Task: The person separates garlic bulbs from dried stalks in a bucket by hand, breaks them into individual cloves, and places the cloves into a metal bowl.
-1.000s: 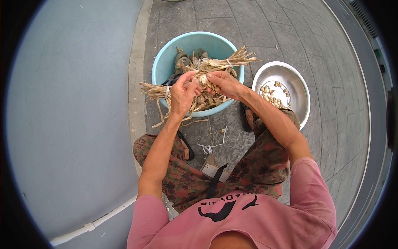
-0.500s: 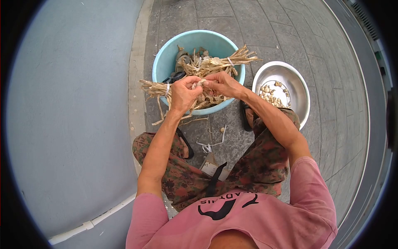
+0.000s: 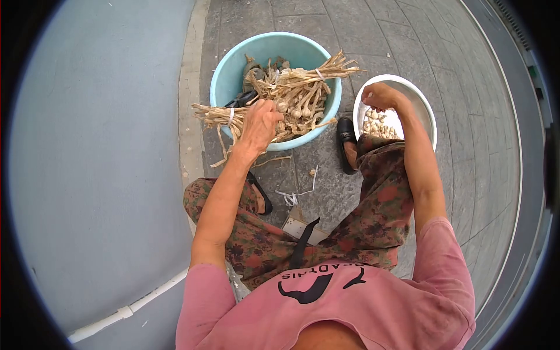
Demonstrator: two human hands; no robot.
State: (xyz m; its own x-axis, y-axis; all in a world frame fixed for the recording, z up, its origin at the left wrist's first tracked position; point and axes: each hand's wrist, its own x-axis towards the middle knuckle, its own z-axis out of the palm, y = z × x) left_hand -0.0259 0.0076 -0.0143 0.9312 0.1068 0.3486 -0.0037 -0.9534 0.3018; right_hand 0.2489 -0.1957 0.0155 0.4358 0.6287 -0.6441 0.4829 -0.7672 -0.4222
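Garlic bulbs point(image 3: 296, 112) sit in the blue basin point(image 3: 217, 76), upper middle; left hand point(image 3: 261, 124) curled there, right hand point(image 3: 380, 95) bent over the metal bowl point(image 3: 429, 111), upper right (can't tell if either grips anything). Overhanging stalks point(image 3: 344, 70) could snag a sleeve, imo, spilling bulbs. Shirt point(image 3: 385, 303) says roughly "READ THIS".

"How does the garlic look?"
"Dry and tan. Two bundles of stalks lie in the tub point(image 3: 216, 81), each bound with a pale tie. The right bundle point(image 3: 335, 67) pokes over the right rim, the left bundle point(image 3: 205, 112) over the left."
"And the bulbs point(image 3: 296, 112)?"
"Round and cream-coloured, near the tub's middle, among papery leaves. The left hand point(image 3: 260, 121) hides part of that area."
"Any loose pieces?"
"Small pale pieces point(image 3: 377, 124), some browner, spread in the bowl point(image 3: 430, 111); the right hand point(image 3: 380, 97) is above them."
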